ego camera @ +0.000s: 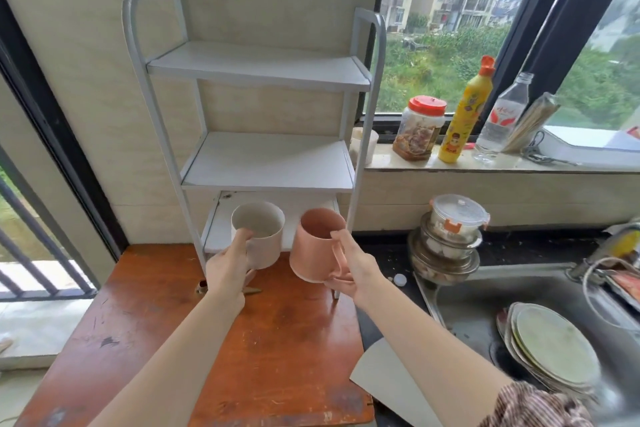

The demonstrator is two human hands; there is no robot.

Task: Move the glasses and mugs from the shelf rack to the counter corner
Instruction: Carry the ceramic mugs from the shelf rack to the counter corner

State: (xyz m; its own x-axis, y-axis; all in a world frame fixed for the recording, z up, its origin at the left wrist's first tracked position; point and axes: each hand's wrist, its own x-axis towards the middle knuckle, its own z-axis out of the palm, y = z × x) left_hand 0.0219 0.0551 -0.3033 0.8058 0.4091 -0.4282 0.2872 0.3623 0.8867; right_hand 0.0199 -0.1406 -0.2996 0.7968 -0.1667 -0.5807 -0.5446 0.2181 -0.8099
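The left hand (227,267) grips a white mug (260,236), the right hand (349,267) a pink mug (317,250) by its handle, both raised before the white shelf rack's (263,163) bottom tier.

On the windowsill (485,165) stand, from left to right, a clear jar with a red lid (420,128), a yellow squeeze bottle with an orange cap (462,118) and a clear water bottle (502,118), with a clear bag of sticks (530,121) just beside it. Below the sill, a lidded clear container (457,215) sits on a stack of metal bowls (443,253) beside the sink (467,308). The sink holds a stack of plates (550,347), with the faucet (588,260) at its far rim.
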